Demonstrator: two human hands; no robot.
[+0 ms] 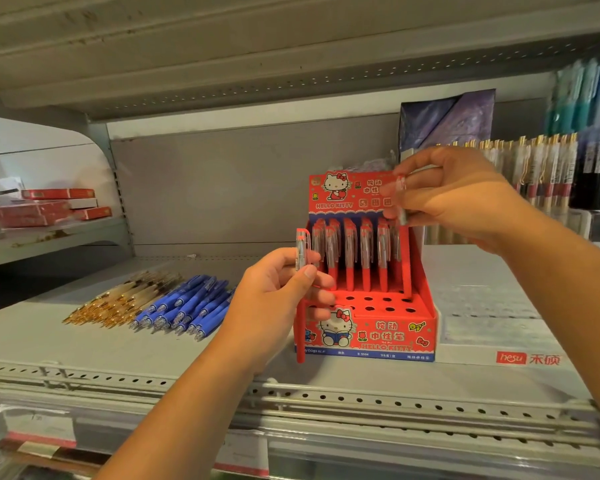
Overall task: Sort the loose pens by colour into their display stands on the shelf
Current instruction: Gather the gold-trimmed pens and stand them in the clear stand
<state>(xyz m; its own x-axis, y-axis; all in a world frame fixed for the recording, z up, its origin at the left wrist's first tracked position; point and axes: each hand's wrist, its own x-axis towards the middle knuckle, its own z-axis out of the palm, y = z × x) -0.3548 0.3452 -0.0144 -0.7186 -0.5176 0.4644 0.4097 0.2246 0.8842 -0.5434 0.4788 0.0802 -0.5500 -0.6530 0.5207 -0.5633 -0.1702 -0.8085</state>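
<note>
A red Hello Kitty display stand (378, 336) sits on the grey shelf (187, 344). Several red pens (350, 258) stand in its back rows, while the front holes are empty. My left hand (284, 299) grips a red pen (302, 252) upright, just left of the stand. My right hand (454, 199) pinches another red pen (401, 202) above the stand's right rear corner, with its barrel reaching down into the rows. Loose blue pens (187, 306) and loose gold-and-clear pens (118, 299) lie in piles on the shelf to the left.
A shelf board hangs overhead. Packs of pens (541, 168) and a purple box (447, 123) stand behind and right of the stand. Red boxes (56, 202) lie on a neighbouring shelf at far left. A perforated rail (326, 400) runs along the shelf's front edge.
</note>
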